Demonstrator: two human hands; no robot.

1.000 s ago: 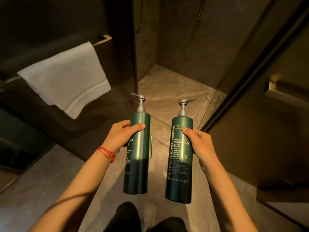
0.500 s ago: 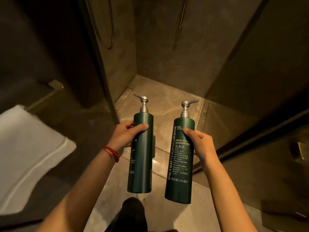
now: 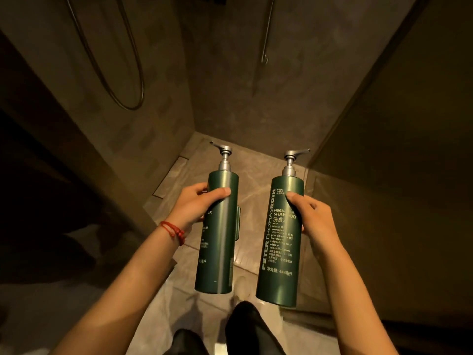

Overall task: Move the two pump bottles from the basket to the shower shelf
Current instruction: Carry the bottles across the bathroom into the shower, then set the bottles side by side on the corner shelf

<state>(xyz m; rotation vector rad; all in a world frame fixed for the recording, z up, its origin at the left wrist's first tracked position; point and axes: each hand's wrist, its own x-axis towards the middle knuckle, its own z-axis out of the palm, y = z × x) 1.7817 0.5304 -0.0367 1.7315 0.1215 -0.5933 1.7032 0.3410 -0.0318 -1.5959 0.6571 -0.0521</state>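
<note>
The person's left hand [image 3: 194,208] is clamped on one tall dark-green plastic pump bottle with a silver pump [image 3: 217,242]; the right hand [image 3: 313,219] grips its labelled shampoo twin [image 3: 280,242]. Both are upright, carried above the shower's stone floor [image 3: 256,180]. Judged mid-transfer. No shelf visible; next, locate it and set each down.

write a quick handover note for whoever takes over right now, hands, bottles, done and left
Left hand: closed around the left bottle, upright.
Right hand: closed around the shampoo bottle, upright.
Both bottles are held in the air over the shower floor, apart from each other.
Done: both are out of the basket.
Left: set both on the shower shelf, which is not in view.
</note>
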